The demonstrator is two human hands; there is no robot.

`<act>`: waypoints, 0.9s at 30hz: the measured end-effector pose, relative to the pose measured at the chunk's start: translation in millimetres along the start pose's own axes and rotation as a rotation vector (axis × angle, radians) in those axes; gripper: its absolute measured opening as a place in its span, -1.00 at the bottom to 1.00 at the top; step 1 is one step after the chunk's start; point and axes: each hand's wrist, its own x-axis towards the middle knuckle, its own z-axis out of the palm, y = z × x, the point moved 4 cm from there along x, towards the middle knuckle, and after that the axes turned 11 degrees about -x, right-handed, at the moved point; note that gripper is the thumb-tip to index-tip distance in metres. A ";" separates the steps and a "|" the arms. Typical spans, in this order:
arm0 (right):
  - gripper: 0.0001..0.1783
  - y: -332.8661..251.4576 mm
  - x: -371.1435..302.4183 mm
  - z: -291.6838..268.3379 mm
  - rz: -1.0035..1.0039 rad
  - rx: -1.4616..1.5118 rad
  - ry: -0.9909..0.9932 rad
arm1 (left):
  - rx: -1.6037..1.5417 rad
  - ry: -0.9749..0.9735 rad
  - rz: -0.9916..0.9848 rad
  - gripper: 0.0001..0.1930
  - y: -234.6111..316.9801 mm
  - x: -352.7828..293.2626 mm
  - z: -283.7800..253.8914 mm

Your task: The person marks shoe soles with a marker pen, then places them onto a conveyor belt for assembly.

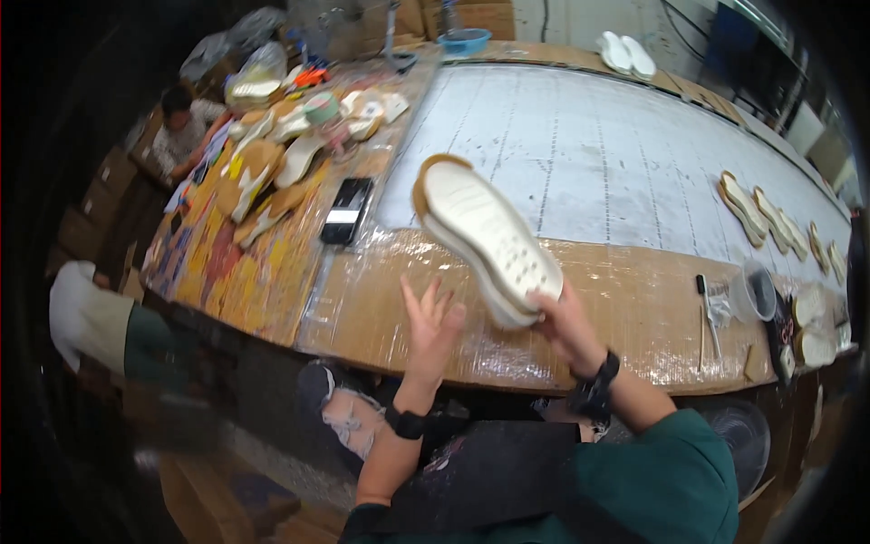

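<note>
A white shoe sole (485,227) with a tan layer at its far end is tilted up over the front of the table. My right hand (567,328) grips its near end, thumb on the face with the dark dots. Left of the sole, my left hand (431,319) is raised above the cardboard with fingers spread and nothing in it. The two hands are apart. A black phone (348,211) lies beyond my left hand.
At the left, soles lie piled (263,172) on a paint-stained board, near a green-lidded jar (323,111). More soles (745,208) line the right side. Brushes (707,317) and a clear plastic cup (752,292) stand front right. Another person (186,131) sits far left.
</note>
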 end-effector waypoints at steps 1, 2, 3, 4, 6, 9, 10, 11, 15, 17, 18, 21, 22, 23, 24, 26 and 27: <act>-0.33 8.1 -18.7 15.1 -0.031 -0.056 -0.021 | -0.057 0.009 0.075 -0.12 7.8 -2.7 5.8; -0.30 18.8 -32.1 21.9 -0.186 -0.256 -0.096 | -0.114 0.009 0.145 -0.11 12.1 -4.2 9.1; -0.27 22.8 -42.1 33.0 -0.341 -0.446 -0.169 | -0.078 0.105 0.297 -0.16 13.1 -4.9 2.6; -0.41 23.5 -51.9 39.4 -0.321 -0.327 -0.246 | -0.028 0.158 0.281 -0.19 15.8 -8.8 -7.4; -0.54 11.3 -36.4 31.7 -0.382 -0.489 -0.273 | 0.078 0.203 0.304 -0.24 30.7 -20.4 -18.9; -0.83 -47.9 -14.0 46.2 -0.595 -0.819 -0.151 | 0.168 0.157 0.299 -0.23 46.0 -40.6 -9.7; -0.83 -65.4 -9.9 56.5 -0.662 -0.742 -0.173 | 0.222 0.111 0.299 -0.22 50.2 -47.6 0.5; -0.82 -81.6 -10.5 67.7 -0.733 -0.664 -0.198 | 0.277 0.068 0.304 -0.21 55.1 -55.0 9.0; -0.75 -115.1 -19.5 93.9 -0.777 -0.852 -0.284 | 0.317 0.040 0.381 -0.23 69.0 -74.0 14.9; -0.71 -115.7 -19.2 94.3 -0.768 -0.886 -0.362 | 0.400 0.007 0.374 -0.23 68.0 -78.4 17.3; -0.70 -118.6 -21.6 95.0 -0.695 -0.948 -0.380 | 0.408 -0.016 0.360 -0.23 69.3 -81.6 18.1; -0.68 -121.3 -21.8 89.7 -0.445 -0.772 -0.501 | 0.396 -0.059 0.351 -0.24 69.1 -86.7 18.8; -0.67 -123.7 -25.7 88.9 -0.372 -0.737 -0.497 | 0.374 -0.075 0.357 -0.25 68.3 -87.3 18.9; -0.67 -124.7 -27.2 87.8 -0.372 -0.737 -0.488 | 0.373 -0.083 0.353 -0.25 67.1 -87.5 18.8; -0.68 -124.0 -28.2 88.7 -0.314 -0.704 -0.493 | 0.331 -0.080 0.348 -0.25 68.4 -89.4 17.9; -0.69 -123.9 -29.9 90.9 -0.258 -0.665 -0.496 | 0.294 -0.081 0.343 -0.26 71.7 -92.0 17.5; -0.69 -123.0 -29.6 90.8 -0.243 -0.648 -0.494 | 0.258 -0.071 0.328 -0.26 71.0 -91.6 16.2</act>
